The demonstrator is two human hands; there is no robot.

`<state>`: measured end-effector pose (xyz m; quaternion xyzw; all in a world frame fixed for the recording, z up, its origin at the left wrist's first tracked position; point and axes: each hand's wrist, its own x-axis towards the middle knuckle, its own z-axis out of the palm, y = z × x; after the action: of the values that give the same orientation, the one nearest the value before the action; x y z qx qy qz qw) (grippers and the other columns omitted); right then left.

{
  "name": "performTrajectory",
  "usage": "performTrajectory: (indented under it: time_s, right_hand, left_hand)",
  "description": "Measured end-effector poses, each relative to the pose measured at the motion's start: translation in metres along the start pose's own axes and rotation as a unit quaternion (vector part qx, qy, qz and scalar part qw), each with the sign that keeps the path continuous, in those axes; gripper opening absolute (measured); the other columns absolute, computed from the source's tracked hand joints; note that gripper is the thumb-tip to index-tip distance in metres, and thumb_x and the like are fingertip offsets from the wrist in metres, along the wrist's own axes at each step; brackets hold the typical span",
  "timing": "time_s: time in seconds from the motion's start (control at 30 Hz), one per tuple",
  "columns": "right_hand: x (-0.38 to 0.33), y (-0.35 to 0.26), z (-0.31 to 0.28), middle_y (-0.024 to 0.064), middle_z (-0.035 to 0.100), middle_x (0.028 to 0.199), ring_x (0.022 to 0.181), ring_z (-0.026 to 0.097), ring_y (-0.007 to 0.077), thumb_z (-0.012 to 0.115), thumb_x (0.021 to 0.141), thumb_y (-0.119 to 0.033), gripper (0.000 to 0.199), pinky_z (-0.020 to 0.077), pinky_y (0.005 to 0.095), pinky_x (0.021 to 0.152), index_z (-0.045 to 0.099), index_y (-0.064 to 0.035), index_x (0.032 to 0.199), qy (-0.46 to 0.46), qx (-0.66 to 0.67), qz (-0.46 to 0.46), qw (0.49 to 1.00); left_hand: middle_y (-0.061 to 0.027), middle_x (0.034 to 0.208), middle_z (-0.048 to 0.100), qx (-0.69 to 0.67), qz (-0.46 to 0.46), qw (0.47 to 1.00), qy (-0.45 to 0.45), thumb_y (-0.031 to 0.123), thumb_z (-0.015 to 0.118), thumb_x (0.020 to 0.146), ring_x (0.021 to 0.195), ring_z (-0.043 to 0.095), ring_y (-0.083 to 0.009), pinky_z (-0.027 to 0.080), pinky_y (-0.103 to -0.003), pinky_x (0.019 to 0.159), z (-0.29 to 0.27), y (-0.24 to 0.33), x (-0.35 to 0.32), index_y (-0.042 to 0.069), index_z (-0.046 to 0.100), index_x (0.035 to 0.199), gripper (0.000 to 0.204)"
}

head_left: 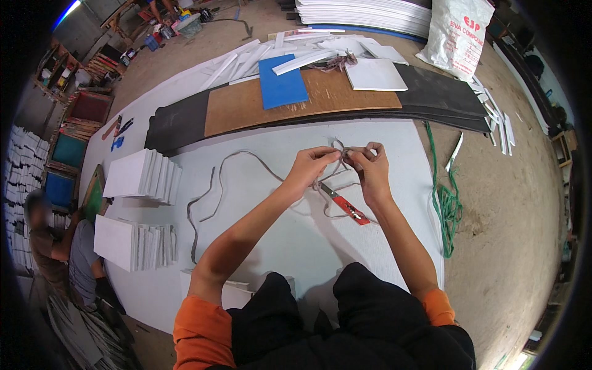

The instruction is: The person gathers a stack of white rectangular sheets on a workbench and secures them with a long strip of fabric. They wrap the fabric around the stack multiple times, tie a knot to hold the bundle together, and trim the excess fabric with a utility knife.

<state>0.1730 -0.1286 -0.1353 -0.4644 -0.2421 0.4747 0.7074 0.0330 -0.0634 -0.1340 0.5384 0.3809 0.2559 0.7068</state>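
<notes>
Both my hands are raised over the white work surface, close together, with fingertips pinched on a thin grey cord. A small loop of the cord stands up between my left hand and my right hand. One length trails left from my left hand in a long curve, and another strand lies beyond it. Just below the hands lies a cutter knife with a red handle, more cord around it. Whether the loop is knotted cannot be made out.
Two stacks of white blocks stand at left. Beyond the hands, a brown board lies on black sheets, with a blue sheet and white offcuts. Green rope lies at right, a white sack behind. A person sits at left.
</notes>
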Motion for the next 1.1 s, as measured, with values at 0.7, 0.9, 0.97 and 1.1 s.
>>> performTrajectory:
  time_s: [0.7, 0.9, 0.97, 1.1]
  right_hand:
    - [-0.006, -0.006, 0.007, 0.0148, 0.056, 0.098, 0.092, 0.056, 0.0201, 0.057, 0.076, 0.006, 0.034, 0.0483, 0.0298, 0.079, 0.035, -0.0019, 0.100, -0.127, -0.266, -0.209, 0.933]
    - [-0.002, -0.011, 0.007, 0.0152, 0.057, 0.093, 0.083, 0.060, 0.0247, 0.063, 0.075, -0.005, 0.033, 0.0492, 0.0334, 0.073, 0.041, -0.0020, 0.100, -0.112, -0.393, -0.243, 0.880]
    - [0.000, -0.013, 0.003, 0.0155, 0.058, 0.092, 0.081, 0.060, 0.0265, 0.064, 0.076, -0.011, 0.034, 0.0492, 0.0340, 0.068, 0.042, -0.0025, 0.100, -0.110, -0.454, -0.249, 0.848]
    - [-0.001, -0.018, 0.001, 0.0138, 0.060, 0.088, 0.072, 0.060, 0.0245, 0.062, 0.079, -0.022, 0.036, 0.0479, 0.0321, 0.063, 0.044, -0.0028, 0.103, -0.143, -0.587, -0.214, 0.767]
  left_hand:
    - [0.0051, 0.062, 0.046, 0.010, 0.032, 0.999, 0.043, 0.025, 0.064, 0.078, 0.055, 0.035, -0.0023, 0.026, -0.018, 0.047, 0.004, 0.003, 0.000, 0.004, 0.062, 0.090, 0.024]
    - [0.0035, 0.066, 0.048, -0.059, 0.023, 0.998, -0.019, 0.023, 0.058, 0.082, 0.054, 0.033, -0.0019, 0.025, -0.018, 0.047, -0.008, -0.003, 0.004, 0.002, 0.062, 0.086, 0.022]
    - [0.0014, 0.066, 0.052, 0.026, 0.065, 0.997, -0.022, 0.025, 0.057, 0.083, 0.055, 0.036, -0.0038, 0.029, -0.019, 0.049, -0.011, 0.001, 0.004, 0.002, 0.062, 0.082, 0.024]
    - [-0.0021, 0.068, 0.056, 0.196, 0.125, 0.972, 0.009, 0.022, 0.057, 0.082, 0.060, 0.044, -0.0063, 0.035, -0.021, 0.055, -0.019, 0.004, 0.003, 0.000, 0.061, 0.083, 0.022]
